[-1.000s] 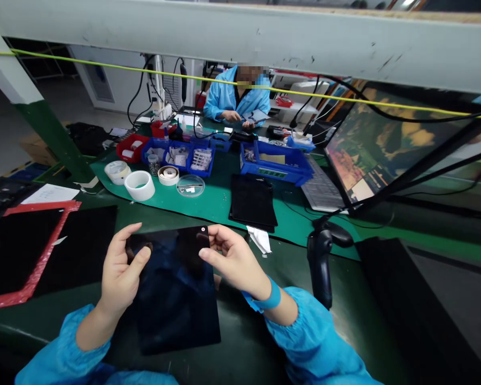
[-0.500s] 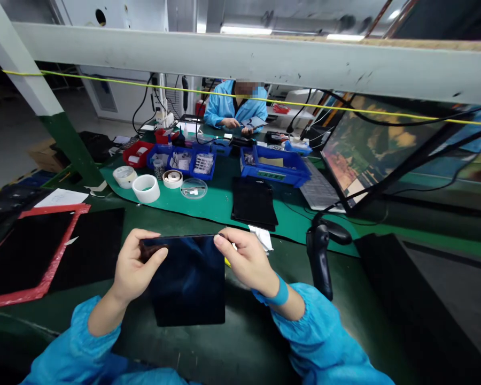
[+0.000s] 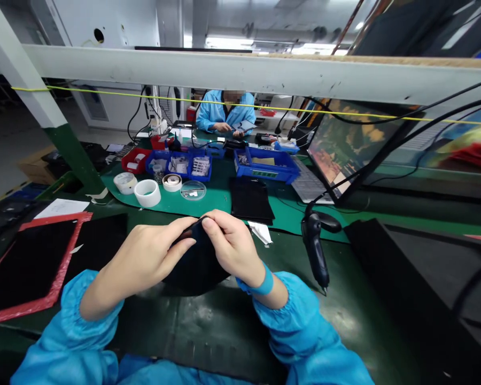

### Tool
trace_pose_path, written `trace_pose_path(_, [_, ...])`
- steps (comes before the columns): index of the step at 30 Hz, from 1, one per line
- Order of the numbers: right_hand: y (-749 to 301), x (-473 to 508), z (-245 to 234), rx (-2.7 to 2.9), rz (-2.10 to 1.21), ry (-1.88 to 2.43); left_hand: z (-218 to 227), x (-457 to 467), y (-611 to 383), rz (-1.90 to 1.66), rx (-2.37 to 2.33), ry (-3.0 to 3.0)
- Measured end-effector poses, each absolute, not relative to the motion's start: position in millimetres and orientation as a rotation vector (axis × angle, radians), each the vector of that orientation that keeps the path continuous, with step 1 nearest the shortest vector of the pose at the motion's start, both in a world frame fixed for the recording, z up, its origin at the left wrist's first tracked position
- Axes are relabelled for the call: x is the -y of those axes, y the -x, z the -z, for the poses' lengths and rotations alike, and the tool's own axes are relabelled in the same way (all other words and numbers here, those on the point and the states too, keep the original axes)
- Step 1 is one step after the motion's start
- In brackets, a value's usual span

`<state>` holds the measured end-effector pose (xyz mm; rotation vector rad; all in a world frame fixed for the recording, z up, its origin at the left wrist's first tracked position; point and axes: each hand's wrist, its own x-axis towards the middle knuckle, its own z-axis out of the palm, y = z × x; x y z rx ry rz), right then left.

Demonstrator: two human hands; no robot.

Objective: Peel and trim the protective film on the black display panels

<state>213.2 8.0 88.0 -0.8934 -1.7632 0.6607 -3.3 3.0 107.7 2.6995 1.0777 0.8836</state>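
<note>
A thin black glossy panel (image 3: 198,262) is held upright over the dark green bench, tilted toward me. My left hand (image 3: 152,251) is closed on its upper left edge, with the thumb across the panel's top. My right hand (image 3: 230,243) is closed on the top right edge, the fingers curled over it. The two hands nearly touch at the top of the panel, and most of its face is hidden behind them.
A red-framed black tray (image 3: 28,262) lies at left. Beyond sit tape rolls (image 3: 147,192), blue parts bins (image 3: 264,163), a black pad (image 3: 250,199) and a white scrap (image 3: 262,231). An electric screwdriver (image 3: 315,243) hangs at right before a monitor (image 3: 344,144). A person in blue works opposite.
The panel has been tipped up from lying nearly flat to nearly on edge. Both hands moved together along its top edge. The view rose slightly.
</note>
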Motion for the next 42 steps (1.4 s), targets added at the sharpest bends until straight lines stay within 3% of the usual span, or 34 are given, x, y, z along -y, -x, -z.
trace_pose_path(8, [-194.3,-8.9,-55.0,1.468,-0.608,0.847,-101.6,-11.2,11.9,-0.846,-1.157,-2.618])
trace_pose_path(18, [-193.3,-7.8,-61.8,1.583,-0.112,0.676,-108.1,-4.1,11.7,-0.841,-1.064,-2.608])
trace_pose_path(42, [-196.7,-1.7,-62.4,1.554,0.041,0.651,-104.2,0.0,4.8,-0.985,-0.939,-2.678])
